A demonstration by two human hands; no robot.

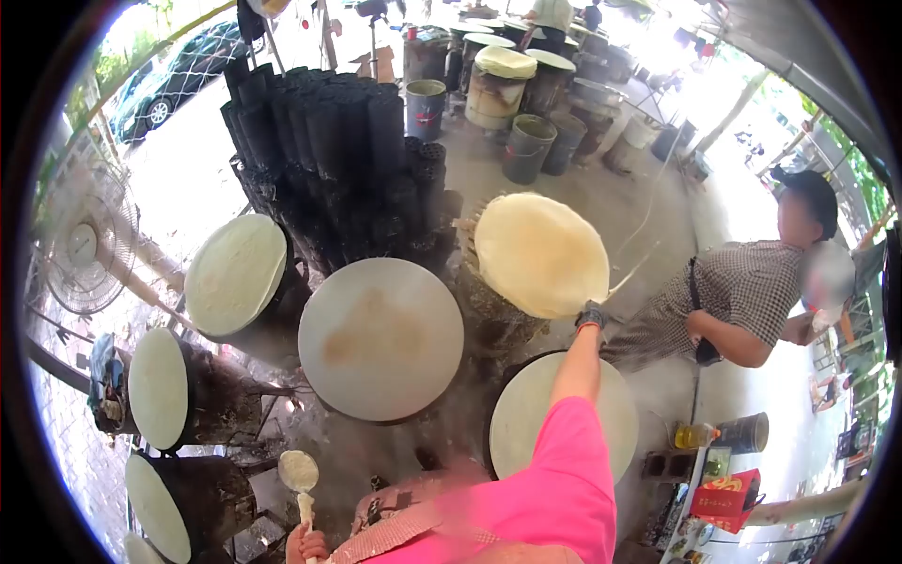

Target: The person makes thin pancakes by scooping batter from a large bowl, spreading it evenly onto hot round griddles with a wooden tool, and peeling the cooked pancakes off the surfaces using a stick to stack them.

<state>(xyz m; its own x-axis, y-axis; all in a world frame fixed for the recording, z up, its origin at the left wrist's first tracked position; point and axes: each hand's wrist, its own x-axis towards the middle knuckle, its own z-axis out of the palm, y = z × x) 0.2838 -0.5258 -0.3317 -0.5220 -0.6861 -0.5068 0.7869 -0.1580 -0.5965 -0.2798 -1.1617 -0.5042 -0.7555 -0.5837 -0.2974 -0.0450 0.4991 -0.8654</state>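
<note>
My left hand (306,543) is wrapped round the handle of a ladle (299,472), whose round bowl is coated with pale batter. At the end of my outstretched arm, my right hand (590,316) wears a dark glove and pinches the near edge of a large round thin pancake (543,254). The pancake lies spread out; what supports it is mostly hidden. Left of it is a bare round griddle (381,338) with a brown stain in the middle. Under my right forearm, another griddle is covered by a pale sheet of batter (526,414).
More batter-covered griddles (237,273) stand along the left on drum stoves. Behind them rises a stack of black coal briquettes (329,132). Buckets (529,148) and drums fill the back. A person (742,291) in a checked shirt stands at right, near a red bag (725,498). A fan (85,242) is far left.
</note>
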